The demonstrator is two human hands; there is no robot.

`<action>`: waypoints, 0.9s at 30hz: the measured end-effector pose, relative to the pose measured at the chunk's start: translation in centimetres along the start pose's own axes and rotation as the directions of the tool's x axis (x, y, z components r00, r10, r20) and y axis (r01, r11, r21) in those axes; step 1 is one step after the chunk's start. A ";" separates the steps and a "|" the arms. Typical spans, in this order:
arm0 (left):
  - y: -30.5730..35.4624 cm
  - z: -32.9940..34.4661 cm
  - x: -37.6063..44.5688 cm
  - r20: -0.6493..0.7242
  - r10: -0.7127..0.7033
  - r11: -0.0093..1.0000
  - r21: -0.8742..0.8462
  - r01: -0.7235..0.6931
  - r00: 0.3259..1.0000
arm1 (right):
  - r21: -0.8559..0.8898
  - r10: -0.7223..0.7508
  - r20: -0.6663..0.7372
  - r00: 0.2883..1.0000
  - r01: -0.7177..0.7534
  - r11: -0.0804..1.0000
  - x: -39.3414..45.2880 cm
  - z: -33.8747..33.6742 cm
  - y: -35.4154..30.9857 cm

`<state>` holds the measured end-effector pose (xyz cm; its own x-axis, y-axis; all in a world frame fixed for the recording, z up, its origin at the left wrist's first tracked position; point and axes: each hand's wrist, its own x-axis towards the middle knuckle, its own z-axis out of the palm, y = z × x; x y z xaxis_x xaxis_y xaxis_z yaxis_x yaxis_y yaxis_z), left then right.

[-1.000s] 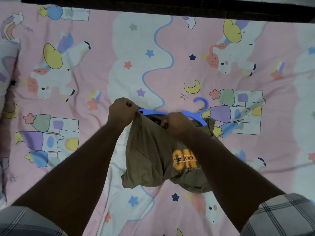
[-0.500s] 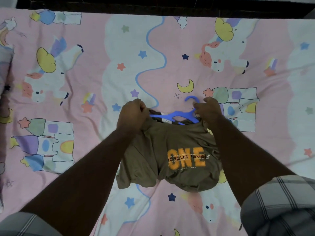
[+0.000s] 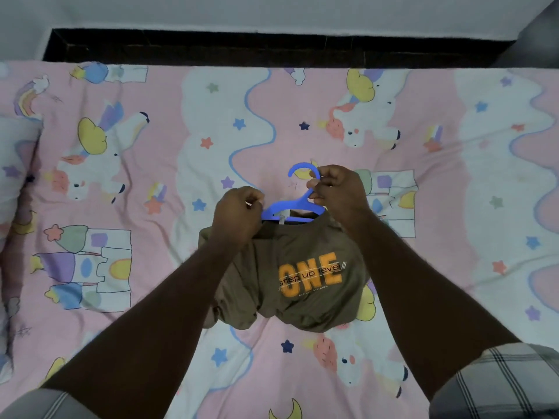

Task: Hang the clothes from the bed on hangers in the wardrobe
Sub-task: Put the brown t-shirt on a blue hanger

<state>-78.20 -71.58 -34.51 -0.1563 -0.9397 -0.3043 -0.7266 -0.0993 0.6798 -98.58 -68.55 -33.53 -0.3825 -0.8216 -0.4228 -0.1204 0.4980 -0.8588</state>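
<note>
An olive-brown T-shirt (image 3: pixel 305 285) with orange "ONE" lettering hangs over the bed from a blue plastic hanger (image 3: pixel 287 207). The hanger's arms sit inside the shirt's neck opening, and its hook sticks up above. My right hand (image 3: pixel 335 186) grips the hanger at the base of the hook. My left hand (image 3: pixel 237 214) pinches the shirt's left shoulder at the end of the hanger's left arm. The shirt's lower part is bunched and rests on the bedsheet.
The bed is covered by a pink sheet (image 3: pixel 151 182) printed with unicorns, castles and stars. A pillow (image 3: pixel 15 164) in the same print lies at the left edge. A dark bed frame (image 3: pixel 272 46) and a pale wall run along the far side.
My right hand moved from the shirt's collar up to the hanger's hook and lifted it. The shirt now hangs straighter with its print facing me. The left hand stayed at the shoulder.
</note>
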 end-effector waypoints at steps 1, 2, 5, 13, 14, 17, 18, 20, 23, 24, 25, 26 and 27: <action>0.6 -0.7 -0.1 -0.022 0.019 1.000 -0.012 -0.019 1.000 | 0.007 -0.034 -0.003 0.999 0.034 0.999 -0.5 -0.4 -1.0; 1.4 -1.4 -0.2 -0.040 0.038 0.999 -0.019 -0.039 0.998 | 0.004 -0.070 -0.007 0.997 0.070 0.998 -1.0 -0.8 -2.0; 4.5 -3.5 -1.0 -0.047 0.085 0.996 0.002 -0.085 0.995 | -0.032 -0.180 -0.019 0.983 0.180 0.983 -2.6 -2.2 -5.3; 13.0 -8.1 -5.5 -0.012 0.312 0.950 -0.002 -0.312 0.950 | -0.066 -0.375 -0.056 0.925 0.371 0.926 -8.6 -5.3 -14.2; 14.0 -8.7 -6.0 -0.020 0.329 0.944 -0.014 -0.329 0.944 | -0.069 -0.391 -0.063 0.918 0.387 0.920 -9.4 -5.8 -15.2; 16.6 -10.6 -7.9 -0.061 0.364 0.930 -0.035 -0.366 0.929 | -0.097 -0.434 -0.093 0.896 0.425 0.900 -11.9 -7.0 -17.9; 17.4 -11.3 -8.6 -0.070 0.371 0.927 -0.035 -0.374 0.926 | -0.095 -0.447 -0.100 0.889 0.439 0.894 -12.8 -7.3 -18.7; 18.8 -12.7 -10.2 -0.077 0.376 0.925 -0.033 -0.379 0.924 | -0.095 -0.468 -0.115 0.876 0.459 0.883 -14.8 -8.0 -20.3; 21.2 -15.2 -12.4 -0.111 0.414 0.901 -0.093 -0.424 0.903 | -0.086 -0.521 -0.175 0.835 0.515 0.853 -18.0 -9.1 -23.1; 22.0 -16.2 -13.2 -0.138 0.445 0.884 -0.087 -0.458 0.885 | -0.087 -0.547 -0.205 0.812 0.542 0.836 -19.2 -9.3 -24.1; 22.7 -17.1 -14.0 -0.168 0.474 0.869 -0.073 -0.490 0.864 | -0.095 -0.564 -0.233 0.792 0.559 0.824 -20.3 -9.4 -25.0; 23.0 -17.8 -14.9 -0.193 0.489 0.858 -0.067 -0.509 0.850 | -0.103 -0.573 -0.256 0.779 0.567 0.817 -21.3 -9.3 -25.6; 23.2 -18.4 -15.9 -0.195 0.492 0.854 -0.078 -0.514 0.848 | -0.112 -0.575 -0.268 0.773 0.568 0.815 -22.4 -9.2 -26.0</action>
<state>-80.25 -64.97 -1.63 -0.3601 -0.9098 0.2063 -0.4886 0.3723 0.7891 -95.32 -60.58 0.95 -0.4716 -0.8472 0.2447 -0.4180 -0.0296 -0.9080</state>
